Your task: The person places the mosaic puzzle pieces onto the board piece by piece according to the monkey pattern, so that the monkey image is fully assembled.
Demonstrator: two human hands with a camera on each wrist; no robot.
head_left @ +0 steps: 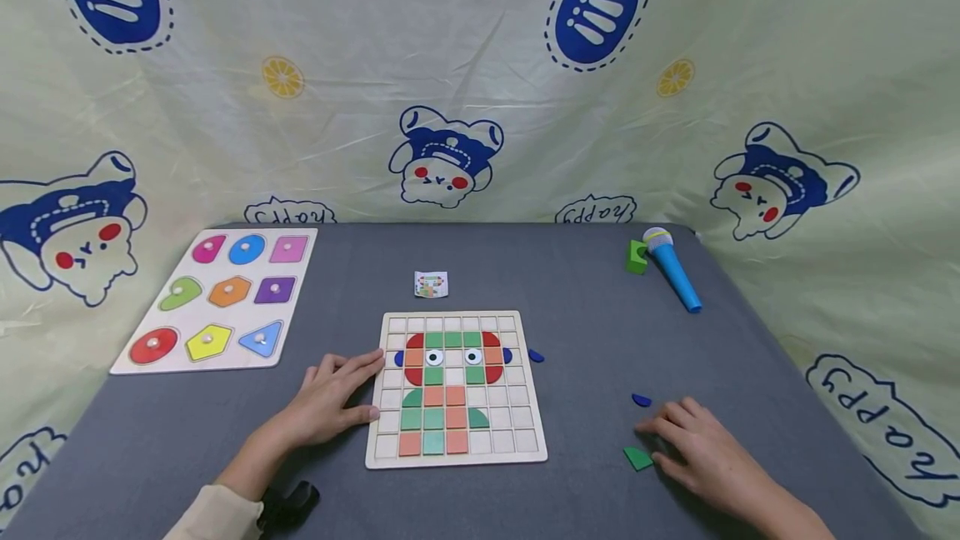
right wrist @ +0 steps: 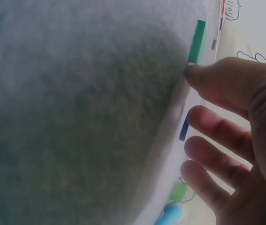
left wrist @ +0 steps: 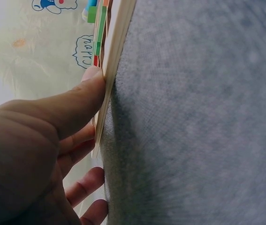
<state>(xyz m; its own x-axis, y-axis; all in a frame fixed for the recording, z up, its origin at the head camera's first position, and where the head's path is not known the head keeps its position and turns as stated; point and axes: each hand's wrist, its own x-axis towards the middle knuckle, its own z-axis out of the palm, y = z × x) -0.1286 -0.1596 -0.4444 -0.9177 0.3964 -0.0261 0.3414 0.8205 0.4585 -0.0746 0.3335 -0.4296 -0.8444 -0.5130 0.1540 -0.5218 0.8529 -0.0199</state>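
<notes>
My left hand (head_left: 336, 397) rests against the left edge of a white grid board (head_left: 504, 442). In the left wrist view its thumb (left wrist: 88, 91) touches the board's side, the fingers loosely bent. Red, orange, green and blue pieces and two eye pieces (head_left: 433, 357) form a figure on the board. My right hand (head_left: 701, 450) is low over the cloth at the right, fingers apart. Its thumb tip (right wrist: 198, 75) touches or nearly touches a green quarter-round piece (head_left: 637, 458). A blue half-round piece (head_left: 641, 400) lies just beyond the fingertips; nothing is held.
A second blue piece (head_left: 536, 356) lies beside the board's right edge. Behind the board is a small picture card (head_left: 431, 284). A knobbed shape puzzle (head_left: 247, 302) stands at the back left. A toy microphone (head_left: 675, 273) and green block (head_left: 636, 258) are at the back right.
</notes>
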